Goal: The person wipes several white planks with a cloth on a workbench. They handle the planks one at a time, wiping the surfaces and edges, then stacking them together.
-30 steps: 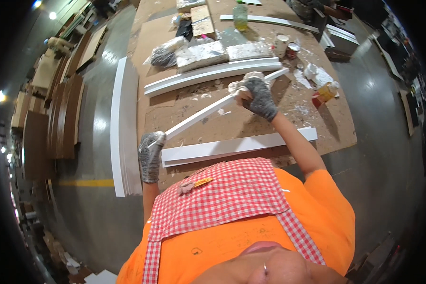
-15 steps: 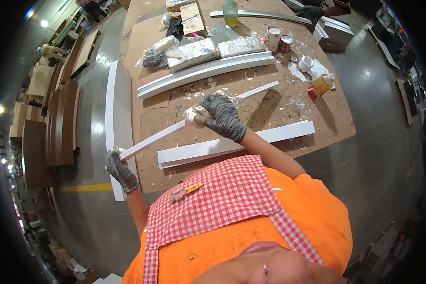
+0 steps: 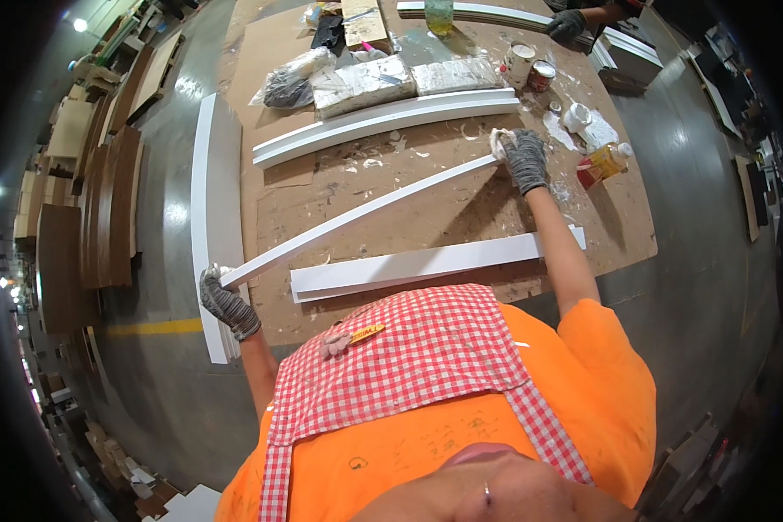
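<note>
My left hand (image 3: 226, 302), in a grey knit glove, grips the near end of a long white curved strip (image 3: 357, 217) at the table's left edge. My right hand (image 3: 524, 157), also gloved, presses a small white pad (image 3: 498, 143) against the strip's far end. The strip runs diagonally over the brown cardboard-covered table (image 3: 426, 187). A flat white board (image 3: 426, 265) lies just in front of me, under my right forearm. A yellow pencil (image 3: 365, 335) sticks out of my red checked apron.
Two white curved mouldings (image 3: 383, 122) lie further back, behind them wrapped packages (image 3: 400, 78) and a dark bag (image 3: 287, 87). Small tins (image 3: 531, 65), white cups (image 3: 578, 117) and a bottle (image 3: 609, 161) stand at right. Another person's gloved hand (image 3: 570, 22) works at the far edge. White boards (image 3: 210, 200) lean at the left.
My right hand has slid from the strip's middle back out to its far end with the pad. My left hand stayed on the near end, and the strip shifted slightly.
</note>
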The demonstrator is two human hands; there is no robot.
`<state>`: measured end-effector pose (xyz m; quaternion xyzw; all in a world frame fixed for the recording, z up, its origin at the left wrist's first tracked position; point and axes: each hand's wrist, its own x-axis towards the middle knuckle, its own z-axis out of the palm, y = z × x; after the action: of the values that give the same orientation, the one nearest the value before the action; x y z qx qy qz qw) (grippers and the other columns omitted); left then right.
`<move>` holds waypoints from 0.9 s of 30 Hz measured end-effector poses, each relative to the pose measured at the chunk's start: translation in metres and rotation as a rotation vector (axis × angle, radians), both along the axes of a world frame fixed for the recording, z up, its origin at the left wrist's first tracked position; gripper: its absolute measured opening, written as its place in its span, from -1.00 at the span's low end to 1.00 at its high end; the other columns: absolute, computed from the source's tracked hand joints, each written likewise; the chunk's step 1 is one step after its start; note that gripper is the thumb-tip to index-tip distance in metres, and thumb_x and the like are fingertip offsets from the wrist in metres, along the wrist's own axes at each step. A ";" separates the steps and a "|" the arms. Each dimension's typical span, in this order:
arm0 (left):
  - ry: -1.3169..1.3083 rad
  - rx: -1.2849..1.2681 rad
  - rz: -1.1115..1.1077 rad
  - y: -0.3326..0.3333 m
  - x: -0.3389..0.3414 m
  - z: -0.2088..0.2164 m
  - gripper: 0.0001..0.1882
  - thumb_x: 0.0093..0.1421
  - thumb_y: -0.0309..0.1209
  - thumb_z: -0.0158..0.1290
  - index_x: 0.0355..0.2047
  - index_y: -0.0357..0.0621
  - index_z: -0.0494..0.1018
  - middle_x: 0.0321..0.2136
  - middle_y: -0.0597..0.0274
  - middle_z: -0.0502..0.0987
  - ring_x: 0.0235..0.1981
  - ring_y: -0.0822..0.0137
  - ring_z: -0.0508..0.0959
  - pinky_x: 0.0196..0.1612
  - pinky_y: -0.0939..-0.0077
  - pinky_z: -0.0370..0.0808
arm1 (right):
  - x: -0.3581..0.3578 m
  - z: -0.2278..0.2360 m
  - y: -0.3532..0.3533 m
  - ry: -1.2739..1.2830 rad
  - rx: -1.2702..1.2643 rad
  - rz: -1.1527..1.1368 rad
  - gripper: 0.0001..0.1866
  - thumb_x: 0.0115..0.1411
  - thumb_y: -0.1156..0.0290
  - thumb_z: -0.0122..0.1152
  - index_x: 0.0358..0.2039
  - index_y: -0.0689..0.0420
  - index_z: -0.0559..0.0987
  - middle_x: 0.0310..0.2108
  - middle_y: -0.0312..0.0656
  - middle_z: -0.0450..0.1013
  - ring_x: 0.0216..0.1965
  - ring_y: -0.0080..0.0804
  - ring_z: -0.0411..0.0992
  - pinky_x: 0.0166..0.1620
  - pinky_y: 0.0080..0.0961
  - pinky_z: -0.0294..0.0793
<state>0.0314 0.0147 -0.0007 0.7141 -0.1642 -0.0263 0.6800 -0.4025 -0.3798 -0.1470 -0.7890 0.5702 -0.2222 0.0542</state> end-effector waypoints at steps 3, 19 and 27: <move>0.030 -0.052 -0.037 -0.010 -0.004 0.005 -0.77 0.22 -0.37 -0.11 -0.47 -0.26 0.42 -0.60 0.31 0.38 -0.55 0.47 0.41 -0.54 0.64 0.33 | -0.029 -0.036 -0.028 -0.018 -0.114 0.051 -0.60 0.17 0.03 0.04 -0.31 0.12 0.58 -0.32 0.01 0.49 -0.24 -0.05 0.42 -0.09 -0.19 0.36; 0.333 -0.575 -0.254 0.002 0.007 -0.010 -0.56 0.21 -0.12 -0.13 -0.13 -0.24 0.44 -0.36 0.16 0.50 -0.28 0.22 0.50 -0.13 0.30 0.50 | -0.039 0.055 0.011 -0.997 0.317 -0.269 -0.66 0.27 0.28 0.00 -0.06 0.22 0.50 -0.20 -0.10 0.48 -0.20 -0.33 0.43 -0.15 -0.44 0.46; 0.707 -0.806 -0.354 0.002 -0.001 -0.010 -0.42 0.22 0.08 -0.18 -0.14 -0.24 0.44 -0.37 0.12 0.52 -0.29 0.18 0.51 -0.10 0.31 0.50 | 0.102 0.056 0.117 -1.176 0.526 0.433 -0.66 0.24 0.34 0.04 -0.01 0.19 0.45 -0.08 -0.07 0.42 -0.06 -0.21 0.40 0.01 -0.34 0.41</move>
<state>0.0306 0.0164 -0.0103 0.3073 -0.0405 -0.3129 0.8978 -0.3005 -0.2632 -0.0915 -0.5939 0.3100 -0.4524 0.5887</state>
